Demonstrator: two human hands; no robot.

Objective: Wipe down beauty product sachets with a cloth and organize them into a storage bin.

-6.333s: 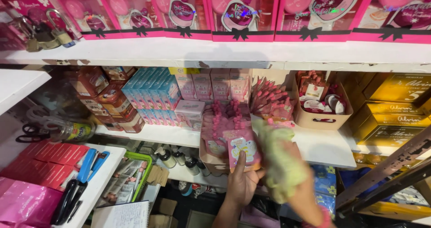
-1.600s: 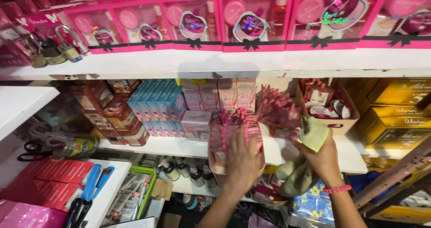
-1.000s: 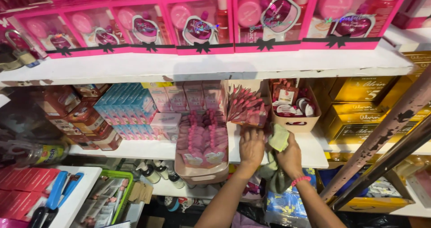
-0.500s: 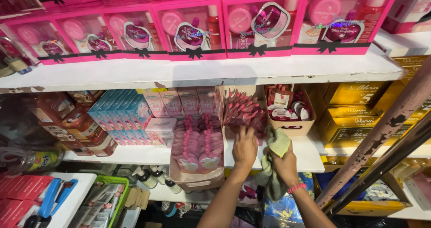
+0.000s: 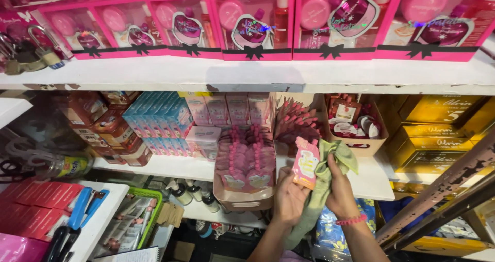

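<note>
Pink windowed gift boxes (image 5: 252,22) lined the top shelf (image 5: 247,74), blue cartons (image 5: 160,120) stood at the middle shelf's left, gold boxes (image 5: 438,133) at its right end, and a small pink packet (image 5: 306,164) sat in the left hand (image 5: 289,197).

pink gift boxes (image 5: 252,27), gold boxes (image 5: 438,130), blue stapler (image 5: 77,218)

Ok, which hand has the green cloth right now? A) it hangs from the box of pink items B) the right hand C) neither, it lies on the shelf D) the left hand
B: the right hand grips the green cloth, bunched against the small pink packet that the left hand holds up in front of the white shelf.
</note>
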